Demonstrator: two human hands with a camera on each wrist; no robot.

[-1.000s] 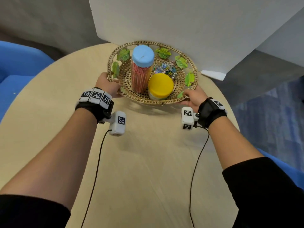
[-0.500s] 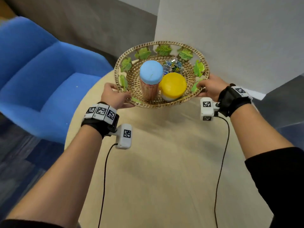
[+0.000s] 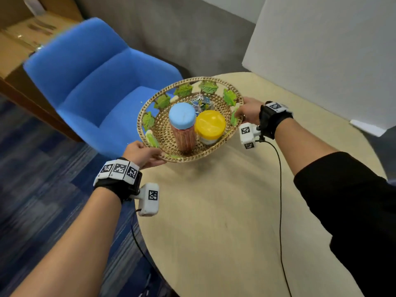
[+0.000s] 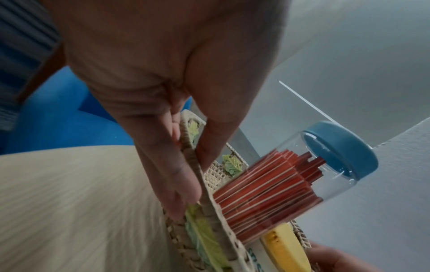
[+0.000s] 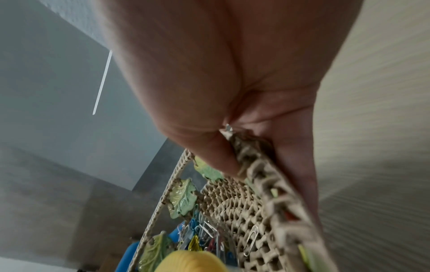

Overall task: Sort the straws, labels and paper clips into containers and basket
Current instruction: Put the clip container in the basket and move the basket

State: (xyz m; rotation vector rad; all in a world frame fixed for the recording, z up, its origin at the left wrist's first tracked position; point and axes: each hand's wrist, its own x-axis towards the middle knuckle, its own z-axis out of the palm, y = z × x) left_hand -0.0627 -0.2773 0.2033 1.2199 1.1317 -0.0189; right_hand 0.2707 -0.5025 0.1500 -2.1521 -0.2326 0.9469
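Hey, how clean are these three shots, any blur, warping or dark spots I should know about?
Head view: carpet and left forearm smear with motion, and the wide lens bends the table edge; the basket stays fairly sharp. Left wrist view: the left hand looms dark and soft, the table streaks, the straws read clearly. Right wrist view: the right hand and near rim blur, the paper clips are sharper.

Round desk [image 3: 225,211], pale wood grain, is carrying little on its surface. Woven basket [image 3: 169,136] is hanging over the desk's far left edge; whether it is touching the top cannot be told, though its shadow is falling on the wood beneath. White board [image 3: 332,61] is standing at the desk's far right side.
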